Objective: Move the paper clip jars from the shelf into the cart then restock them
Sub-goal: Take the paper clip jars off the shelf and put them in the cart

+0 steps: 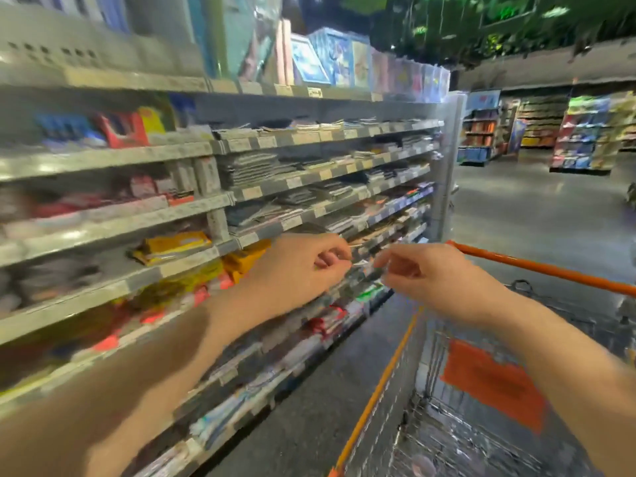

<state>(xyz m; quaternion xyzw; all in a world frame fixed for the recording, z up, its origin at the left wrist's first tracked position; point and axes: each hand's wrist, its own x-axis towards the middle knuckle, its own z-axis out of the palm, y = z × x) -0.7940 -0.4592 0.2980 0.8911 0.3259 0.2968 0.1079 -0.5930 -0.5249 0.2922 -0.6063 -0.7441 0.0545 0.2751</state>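
The view is motion-blurred. My left hand (303, 266) and my right hand (426, 277) both reach toward the front edge of a stationery shelf (192, 259) at about waist height, a short gap between them. Fingers of both hands are curled; the blur hides whether anything sits in them. A small pale, glassy shape (364, 268) lies between the fingertips, but I cannot tell if it is a paper clip jar. The wire shopping cart (537, 268) with orange rims stands under my right arm, at the lower right.
Shelves of packaged stationery run along the left, from the floor to above head height. An orange panel (492, 383) hangs inside the cart's near end. A grey aisle floor (533, 208) opens ahead toward more store racks (585, 132) at the far right.
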